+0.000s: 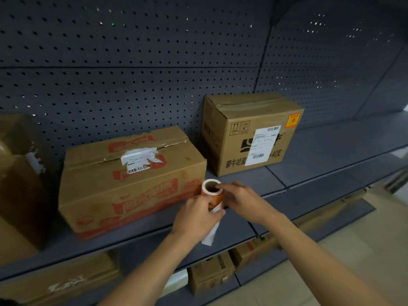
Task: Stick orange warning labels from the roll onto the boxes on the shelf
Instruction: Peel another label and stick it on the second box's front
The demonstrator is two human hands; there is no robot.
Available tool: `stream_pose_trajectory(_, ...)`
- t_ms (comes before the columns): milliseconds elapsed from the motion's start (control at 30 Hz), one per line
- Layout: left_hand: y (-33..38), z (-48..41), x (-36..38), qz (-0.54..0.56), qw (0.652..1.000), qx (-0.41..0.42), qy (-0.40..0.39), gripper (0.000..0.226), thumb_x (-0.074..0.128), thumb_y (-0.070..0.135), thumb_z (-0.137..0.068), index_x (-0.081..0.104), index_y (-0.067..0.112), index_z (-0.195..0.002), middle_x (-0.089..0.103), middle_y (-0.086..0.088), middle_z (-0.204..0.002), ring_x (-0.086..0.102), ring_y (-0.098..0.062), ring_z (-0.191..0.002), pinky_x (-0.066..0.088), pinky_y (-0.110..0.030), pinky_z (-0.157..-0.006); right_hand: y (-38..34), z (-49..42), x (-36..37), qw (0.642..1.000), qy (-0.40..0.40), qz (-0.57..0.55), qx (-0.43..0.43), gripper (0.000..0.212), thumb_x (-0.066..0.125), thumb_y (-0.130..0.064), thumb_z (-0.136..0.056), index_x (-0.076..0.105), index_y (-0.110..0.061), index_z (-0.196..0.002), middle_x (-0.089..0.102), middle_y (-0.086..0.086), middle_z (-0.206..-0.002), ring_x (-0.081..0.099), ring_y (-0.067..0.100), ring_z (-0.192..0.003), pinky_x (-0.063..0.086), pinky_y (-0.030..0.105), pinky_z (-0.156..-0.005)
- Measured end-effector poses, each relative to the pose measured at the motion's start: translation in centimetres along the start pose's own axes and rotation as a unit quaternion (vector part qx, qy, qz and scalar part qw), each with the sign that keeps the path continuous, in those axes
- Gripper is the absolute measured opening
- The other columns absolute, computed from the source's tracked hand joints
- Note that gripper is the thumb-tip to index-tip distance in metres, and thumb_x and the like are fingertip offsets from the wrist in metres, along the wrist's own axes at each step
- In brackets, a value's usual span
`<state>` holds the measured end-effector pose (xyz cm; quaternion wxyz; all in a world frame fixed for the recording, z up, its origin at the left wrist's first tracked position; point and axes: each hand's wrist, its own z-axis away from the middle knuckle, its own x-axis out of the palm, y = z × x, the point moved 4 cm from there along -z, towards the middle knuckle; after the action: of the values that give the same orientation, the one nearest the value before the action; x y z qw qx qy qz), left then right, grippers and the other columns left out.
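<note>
Orange labels are what I am peeling now: my left hand (pixel 197 214) pinches the backing strip (pixel 211 230), my right hand (pixel 238 198) grips the label roll (pixel 212 192) above the shelf (pixel 320 151); next, I judge, the unlabelled red-printed box (pixel 132 180).

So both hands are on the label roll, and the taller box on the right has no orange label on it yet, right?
Not quite. Both hands, left and right, are on the label roll, but the taller box on the right already has an orange label on its upper right corner, as the head view shows.
</note>
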<state>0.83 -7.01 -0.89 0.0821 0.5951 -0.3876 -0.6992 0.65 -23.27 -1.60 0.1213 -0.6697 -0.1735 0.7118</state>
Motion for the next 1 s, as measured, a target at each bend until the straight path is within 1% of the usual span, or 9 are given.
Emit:
stream_pose_trajectory(67, -0.3, -0.3, 1.1, 0.0, 1.0, -0.009, 0.0, 0.03, 0.069, 0.044, -0.087, 0.058, 0.019, -0.074, 0.056, 0.001, -0.07, 0.057, -0.018, -0.071, 0.04, -0.031, -0.056, 0.1, -0.2, 0.0, 1.0, -0.001, 0.019, -0.004, 0.044, 0.053, -0.022, -0.099, 0.046, -0.034, -0.142, 0.048, 0.001, -0.107, 0.059, 0.027, -0.098, 0.053, 0.046, -0.085)
stream_pose_trajectory(133, -0.4, -0.7, 1.8, -0.005, 1.0, -0.012, -0.001, 0.025, 0.068, 0.041, -0.089, 0.063, 0.018, -0.081, 0.063, 0.002, -0.08, 0.061, -0.019, -0.076, 0.046, -0.033, -0.06, 0.3, -0.5, -0.2, 0.999, 0.009, 0.042, -0.009, 0.041, 0.053, -0.025, -0.099, 0.047, -0.033, -0.139, 0.05, 0.003, -0.109, 0.059, 0.029, -0.1, 0.052, 0.044, -0.079)
stream_pose_trajectory(233, -0.5, -1.2, 2.4, -0.028, 0.999, -0.01, 0.017, 0.021, 0.063, 0.033, -0.093, 0.057, 0.019, -0.078, 0.06, 0.002, -0.077, 0.059, -0.022, -0.074, 0.045, -0.035, -0.058, 0.6, -0.6, -0.4, 0.995, 0.03, 0.098, -0.018, 0.037, 0.053, -0.028, -0.099, 0.048, -0.029, -0.136, 0.052, 0.005, -0.113, 0.059, 0.032, -0.103, 0.042, 0.036, -0.072)
stream_pose_trajectory(367, -0.6, -2.1, 2.9, -0.015, 0.999, -0.012, 0.026, 0.018, 0.059, 0.025, -0.096, 0.055, 0.023, -0.079, 0.059, 0.001, -0.076, 0.059, -0.024, -0.075, 0.05, -0.04, -0.062, 1.4, -0.6, -1.2, 0.989, 0.046, 0.135, -0.028, 0.034, 0.052, -0.037, -0.1, 0.048, -0.026, -0.132, 0.054, 0.006, -0.112, 0.061, 0.034, -0.102, 0.037, 0.034, -0.072)
stream_pose_trajectory(567, 0.6, -2.9, 3.0, 0.05, 0.998, -0.02, 0.032, 0.009, 0.058, 0.022, -0.098, 0.066, 0.021, -0.094, 0.066, 0.002, -0.089, 0.062, -0.017, -0.085, 0.053, -0.039, -0.073, 3.2, -0.8, -2.5, 0.987, 0.045, 0.148, -0.032, 0.033, 0.051, -0.032, -0.101, 0.049, -0.022, -0.132, 0.052, 0.007, -0.113, 0.057, 0.031, -0.105, 0.043, 0.038, -0.082)
stream_pose_trajectory(700, 1.0, -3.7, 3.8, 0.059, 0.997, -0.044, 0.02, 0.01, 0.057, 0.023, -0.099, 0.067, 0.022, -0.097, 0.069, 0.002, -0.091, 0.061, -0.017, -0.086, 0.055, -0.039, -0.073, 4.1, -1.3, -3.0, 0.982, 0.04, 0.183, -0.035, 0.031, 0.055, -0.031, -0.099, 0.051, -0.023, -0.129, 0.054, 0.006, -0.117, 0.056, 0.03, -0.111, 0.043, 0.042, -0.091)
stream_pose_trajectory(800, 1.1, -4.1, 4.4, 0.079, 0.995, -0.06, 0.009, 0.016, 0.055, 0.016, -0.097, 0.069, 0.024, -0.098, 0.07, 0.002, -0.089, 0.064, -0.018, -0.084, 0.058, -0.044, -0.073, 4.3, -1.5, -3.3, 0.985, 0.033, 0.165, -0.034, 0.031, 0.06, -0.031, -0.096, 0.055, -0.024, -0.125, 0.054, 0.005, -0.116, 0.056, 0.029, -0.112, 0.041, 0.042, -0.093)
stream_pose_trajectory(900, 1.2, -4.4, 4.8, 0.106, 0.992, -0.063, -0.018, 0.029, 0.05, 0.006, -0.092, 0.071, 0.023, -0.101, 0.07, 0.0, -0.087, 0.065, -0.02, -0.086, 0.055, -0.043, -0.075, 4.6, -1.3, -3.3, 0.992, 0.024, 0.125, -0.026, 0.038, 0.061, -0.033, -0.096, 0.054, -0.025, -0.132, 0.053, 0.004, -0.122, 0.056, 0.029, -0.113, 0.04, 0.04, -0.093)
stream_pose_trajectory(1000, 1.3, -4.8, 5.0, 0.14, 0.987, -0.061, -0.046, 0.032, 0.05, 0.003, -0.089, 0.072, 0.025, -0.096, 0.071, 0.0, -0.087, 0.066, -0.02, -0.085, 0.053, -0.038, -0.073, 5.1, -0.8, -3.2, 0.996, 0.057, 0.062, -0.027, 0.036, 0.065, -0.033, -0.093, 0.053, -0.026, -0.126, 0.055, 0.001, -0.119, 0.059, 0.03, -0.105, 0.042, 0.036, -0.081)
